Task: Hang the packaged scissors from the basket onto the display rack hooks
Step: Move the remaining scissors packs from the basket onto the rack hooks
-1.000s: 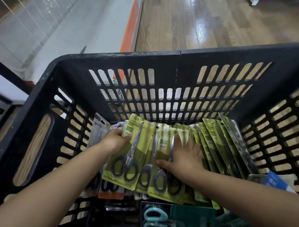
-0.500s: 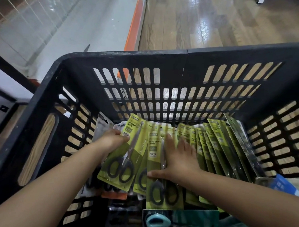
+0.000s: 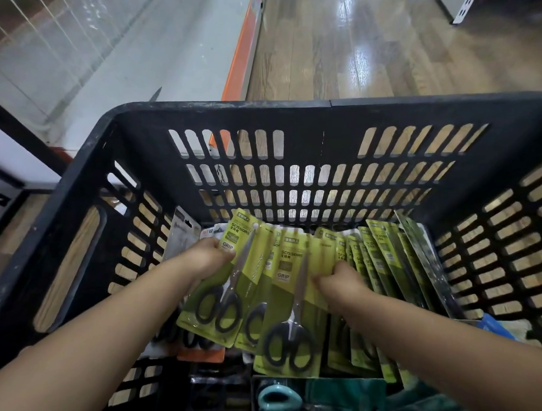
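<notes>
A black slotted basket (image 3: 224,113) holds several green packs of black-handled scissors. My left hand (image 3: 210,255) grips the left edge of a tilted green scissors pack (image 3: 229,284) near its top. My right hand (image 3: 338,279) curls its fingers over the right edge of an upright scissors pack (image 3: 289,318) in the middle. More green packs (image 3: 382,263) stand fanned in a row to the right. No display rack hooks are in view.
A grey pack (image 3: 184,232) leans against the basket's left wall. Teal-handled scissors (image 3: 278,398) lie at the basket's near edge. A white shelf base with an orange edge (image 3: 242,48) sits beyond the basket on the left, wooden floor (image 3: 379,48) on the right.
My right hand went from lying flat on the packs to curling round the middle pack's edge, which now stands apart from the row. My left hand keeps hold of the tilted pack.
</notes>
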{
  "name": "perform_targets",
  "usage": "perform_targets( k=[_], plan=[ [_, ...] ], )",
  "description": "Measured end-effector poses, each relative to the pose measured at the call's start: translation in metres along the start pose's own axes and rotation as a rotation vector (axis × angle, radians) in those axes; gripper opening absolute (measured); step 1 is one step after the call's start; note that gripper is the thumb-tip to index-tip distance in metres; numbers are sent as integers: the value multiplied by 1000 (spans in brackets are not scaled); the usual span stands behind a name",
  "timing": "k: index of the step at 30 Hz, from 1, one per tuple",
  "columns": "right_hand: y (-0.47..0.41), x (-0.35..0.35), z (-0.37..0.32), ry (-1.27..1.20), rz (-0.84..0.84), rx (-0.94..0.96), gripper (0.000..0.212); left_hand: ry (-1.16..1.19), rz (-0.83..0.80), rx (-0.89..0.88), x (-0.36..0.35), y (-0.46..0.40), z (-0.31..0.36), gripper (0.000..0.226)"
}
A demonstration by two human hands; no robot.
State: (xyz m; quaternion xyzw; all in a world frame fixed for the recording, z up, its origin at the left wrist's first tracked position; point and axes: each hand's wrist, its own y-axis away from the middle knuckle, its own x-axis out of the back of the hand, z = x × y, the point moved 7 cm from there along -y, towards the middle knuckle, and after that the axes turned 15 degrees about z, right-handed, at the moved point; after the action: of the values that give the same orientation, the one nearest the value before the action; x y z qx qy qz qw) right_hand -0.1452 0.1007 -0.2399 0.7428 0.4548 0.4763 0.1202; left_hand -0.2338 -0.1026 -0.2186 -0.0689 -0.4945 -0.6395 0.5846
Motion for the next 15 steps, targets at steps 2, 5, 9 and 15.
perform_targets(
  k=[2, 5, 9, 15],
  plan=[
    [4, 0, -1, -76, -62, -34, 26, -67, 18, -63, 2, 7, 11, 28],
    [9, 8, -14, -163, -104, 17, 26, -119, 71, -168, 8, 19, 31, 30],
    [9, 38, -34, -217, -71, 72, 29, -66, 75, -222, 23, 34, 40, 27],
    [4, 62, -45, -391, -82, 19, 24, 326, 56, 1, 30, 35, 26, 27]
  ],
)
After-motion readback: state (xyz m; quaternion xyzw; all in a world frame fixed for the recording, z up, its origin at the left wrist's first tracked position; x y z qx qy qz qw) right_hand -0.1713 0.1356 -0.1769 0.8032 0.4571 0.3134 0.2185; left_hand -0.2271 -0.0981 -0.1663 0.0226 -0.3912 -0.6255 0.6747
